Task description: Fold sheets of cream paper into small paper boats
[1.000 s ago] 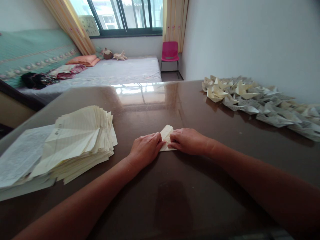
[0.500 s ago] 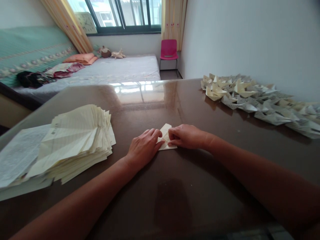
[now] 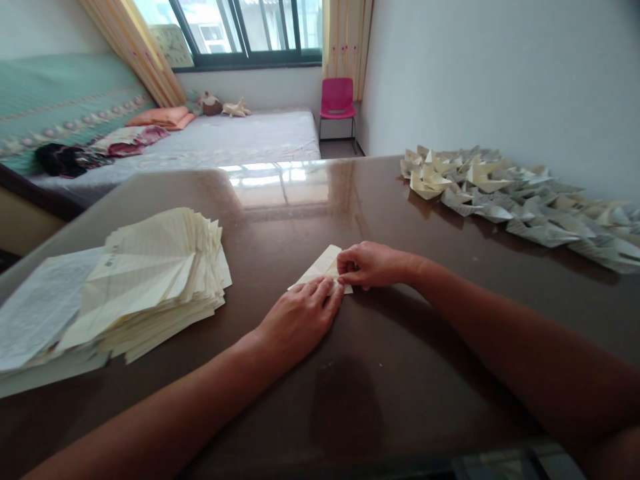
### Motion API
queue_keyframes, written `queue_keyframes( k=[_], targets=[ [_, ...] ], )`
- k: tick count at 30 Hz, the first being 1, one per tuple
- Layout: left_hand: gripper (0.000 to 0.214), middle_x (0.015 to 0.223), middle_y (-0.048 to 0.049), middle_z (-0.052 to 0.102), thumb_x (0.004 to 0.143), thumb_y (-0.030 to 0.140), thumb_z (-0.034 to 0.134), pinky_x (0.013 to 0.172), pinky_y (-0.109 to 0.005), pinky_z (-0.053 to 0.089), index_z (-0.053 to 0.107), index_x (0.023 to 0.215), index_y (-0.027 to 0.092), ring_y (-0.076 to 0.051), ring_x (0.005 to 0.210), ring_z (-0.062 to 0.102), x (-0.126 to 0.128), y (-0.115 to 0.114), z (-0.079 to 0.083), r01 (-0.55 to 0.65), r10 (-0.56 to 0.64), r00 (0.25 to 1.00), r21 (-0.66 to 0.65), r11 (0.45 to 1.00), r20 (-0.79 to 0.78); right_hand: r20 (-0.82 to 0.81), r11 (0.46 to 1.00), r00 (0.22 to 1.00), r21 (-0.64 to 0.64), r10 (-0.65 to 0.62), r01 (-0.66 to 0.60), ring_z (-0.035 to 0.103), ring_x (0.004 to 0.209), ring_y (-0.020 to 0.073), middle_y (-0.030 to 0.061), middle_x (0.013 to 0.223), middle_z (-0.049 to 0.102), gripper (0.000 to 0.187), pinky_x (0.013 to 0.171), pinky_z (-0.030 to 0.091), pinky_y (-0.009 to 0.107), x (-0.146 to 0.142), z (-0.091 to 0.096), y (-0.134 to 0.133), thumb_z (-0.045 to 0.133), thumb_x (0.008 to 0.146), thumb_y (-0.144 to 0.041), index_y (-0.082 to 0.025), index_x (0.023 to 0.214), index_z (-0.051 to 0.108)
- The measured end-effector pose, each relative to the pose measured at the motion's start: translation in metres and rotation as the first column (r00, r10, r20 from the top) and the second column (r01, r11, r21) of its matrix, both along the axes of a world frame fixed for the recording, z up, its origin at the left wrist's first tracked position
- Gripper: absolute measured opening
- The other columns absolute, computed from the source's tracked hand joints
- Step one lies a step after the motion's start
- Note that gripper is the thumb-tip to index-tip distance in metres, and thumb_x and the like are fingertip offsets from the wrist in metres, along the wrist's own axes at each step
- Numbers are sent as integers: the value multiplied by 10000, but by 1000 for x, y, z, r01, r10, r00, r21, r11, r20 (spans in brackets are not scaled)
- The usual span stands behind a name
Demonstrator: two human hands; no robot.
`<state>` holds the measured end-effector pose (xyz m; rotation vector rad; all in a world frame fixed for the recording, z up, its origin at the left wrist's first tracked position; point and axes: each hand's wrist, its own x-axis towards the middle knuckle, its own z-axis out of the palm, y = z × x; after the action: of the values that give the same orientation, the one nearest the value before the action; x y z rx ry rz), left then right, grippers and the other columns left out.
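A small folded piece of cream paper (image 3: pixel 320 263) lies on the brown tabletop (image 3: pixel 270 240) in front of me, partly covered by both hands. My left hand (image 3: pixel 307 303) lies over its near side, fingers stretched out and pressing it down. At the paper's right side, my right hand (image 3: pixel 373 265) is closed, thumb and forefinger pinching its edge. The fingertips of the two hands almost meet. Part of the paper's shape is hidden under the fingers.
At the left lies a stack of loose cream sheets (image 3: pixel 145 267) beside a greyish printed sheet (image 3: pixel 40 307). Many folded paper boats (image 3: pixel 500 187) crowd the right side by the wall. Beyond the table are a bed (image 3: pixel 260 137) and a pink chair (image 3: pixel 337 100).
My left hand has flattened and slid right over the paper's near side, uncovering its left end. My right hand has shifted slightly up, still at the paper's right side.
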<state>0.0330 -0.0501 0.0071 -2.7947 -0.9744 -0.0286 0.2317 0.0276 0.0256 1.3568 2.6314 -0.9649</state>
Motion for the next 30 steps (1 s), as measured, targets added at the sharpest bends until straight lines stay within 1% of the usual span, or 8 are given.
queue_keyframes(
  k=[11,14,16,18,20,22,26,30],
  targets=[
    [467,1245,-128,538,938,191,360,923,-410,494,364,1405,211,-258,1135,526,0,-2,4,-31,30,999,-32,999,-39,4,1000,1000,3,18,-18,590,549,96,-14,632,686,166,514,325,189,-1,1,-3,528,842,-327,-189,825,619],
    [457,1302,-123,509,938,202,373,915,-406,503,384,1393,236,-258,1158,516,-1,-1,4,-37,36,999,-40,999,-25,63,990,997,136,-37,28,609,616,117,-4,716,703,181,527,311,205,-5,-1,-8,525,859,-371,-211,862,608],
    [451,1355,-133,476,938,197,375,939,-411,492,394,1387,227,-262,1197,496,-1,-1,3,-37,36,999,-36,999,-14,114,955,988,289,-105,69,619,685,145,15,818,712,218,538,299,223,-7,-2,-13,512,872,-418,-227,922,604],
    [439,1373,-139,464,940,191,375,965,-412,477,404,1378,212,-258,1230,478,-2,-1,2,-31,31,1000,-35,999,-5,138,919,981,389,-136,73,620,741,164,27,911,703,251,552,297,235,-8,-3,-16,488,890,-440,-243,1007,592],
    [418,1351,-128,488,943,192,378,976,-405,470,422,1359,200,-251,1239,474,-3,-1,2,-17,17,1000,-45,999,0,138,906,984,421,-109,41,614,764,164,29,981,681,259,574,311,241,-8,-1,-18,472,908,-423,-256,1075,579],
    [404,1312,-109,518,945,196,386,971,-397,473,434,1346,197,-249,1234,480,-3,-1,2,-8,8,1000,-55,998,0,130,892,991,451,-32,-30,605,812,163,37,1048,645,240,620,335,244,-9,2,-20,471,920,-384,-261,1087,591],
    [413,1263,-99,545,949,201,382,977,-391,468,418,1360,194,-242,1218,492,-4,-1,4,-9,9,1000,-53,999,-2,114,851,982,490,153,-189,567,919,179,70,1026,610,213,704,352,255,-12,5,-23,435,941,-282,-202,960,631],
    [406,1285,-100,535,950,191,376,962,-365,467,429,1352,193,-232,1218,494,-6,0,9,6,-7,1000,-45,999,-18,16,902,988,406,156,-149,564,842,151,56,1016,606,183,670,346,242,-13,-1,-22,461,932,-299,-194,977,605]
  ],
)
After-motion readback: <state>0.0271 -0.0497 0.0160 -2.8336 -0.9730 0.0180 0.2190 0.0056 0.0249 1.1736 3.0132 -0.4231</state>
